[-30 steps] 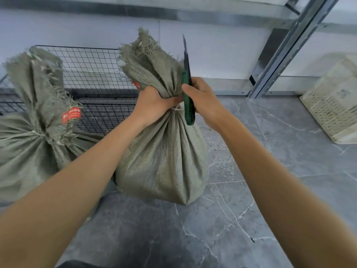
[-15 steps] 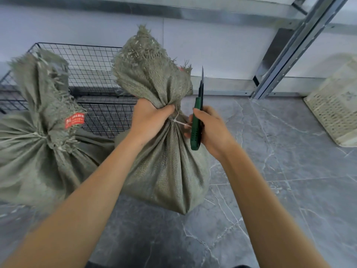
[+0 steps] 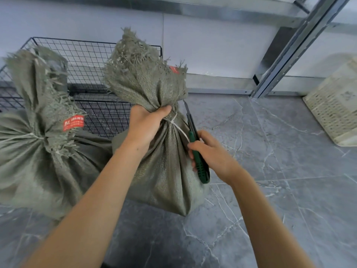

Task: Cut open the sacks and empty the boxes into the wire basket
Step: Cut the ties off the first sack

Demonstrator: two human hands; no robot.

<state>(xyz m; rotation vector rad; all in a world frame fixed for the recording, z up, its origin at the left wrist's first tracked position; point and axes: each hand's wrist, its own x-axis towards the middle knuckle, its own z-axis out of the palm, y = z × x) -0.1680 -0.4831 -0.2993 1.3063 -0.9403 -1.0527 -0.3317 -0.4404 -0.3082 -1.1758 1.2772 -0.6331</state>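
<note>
**Knife blade beside the tied sack neck**

On the grey marbled tile floor (image 3: 270, 190) a black wire basket (image 3: 92, 55) stands by the wall. Just in front of it are a grey-green woven sack (image 3: 38, 161) and a middle sack (image 3: 166, 171). The left hand (image 3: 146, 126) curls its fingers round the middle sack's gathered neck. The right hand (image 3: 212, 153) wraps its fingers round a green-handled utility knife (image 3: 201, 171), blade up beside the thin white tie (image 3: 179, 130)

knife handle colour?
Dark green; the knife handle shows best in the head view, gripped by the right hand beside the sack.
</note>
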